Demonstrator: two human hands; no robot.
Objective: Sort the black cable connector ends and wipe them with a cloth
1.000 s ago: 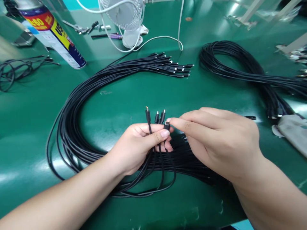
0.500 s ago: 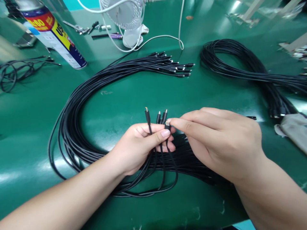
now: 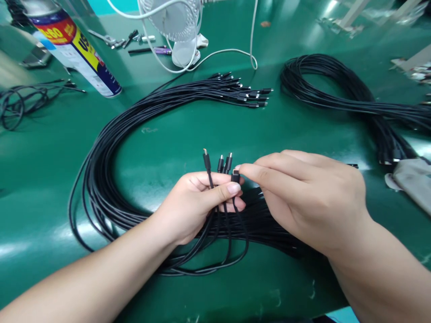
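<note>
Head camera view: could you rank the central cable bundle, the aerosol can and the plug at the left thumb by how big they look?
1. Central cable bundle
2. Aerosol can, cut off at top
3. Thumb-held plug

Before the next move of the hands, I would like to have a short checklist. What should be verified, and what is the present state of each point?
1. Left hand secures the front connector: ok, its thumb presses on the connector body.
2. Connector's metal end points up, visible: ok.
3. Leftmost cable end stands apart from the front connector: ok.
4. Right hand has firm contact with the connector: cannot tell; the index fingertip is at its metal end, but touch is unclear.
5. Space beneath the hands free of cables: not ok, the large black bundle runs there.
6. Spray can away from both hands: ok.
</note>
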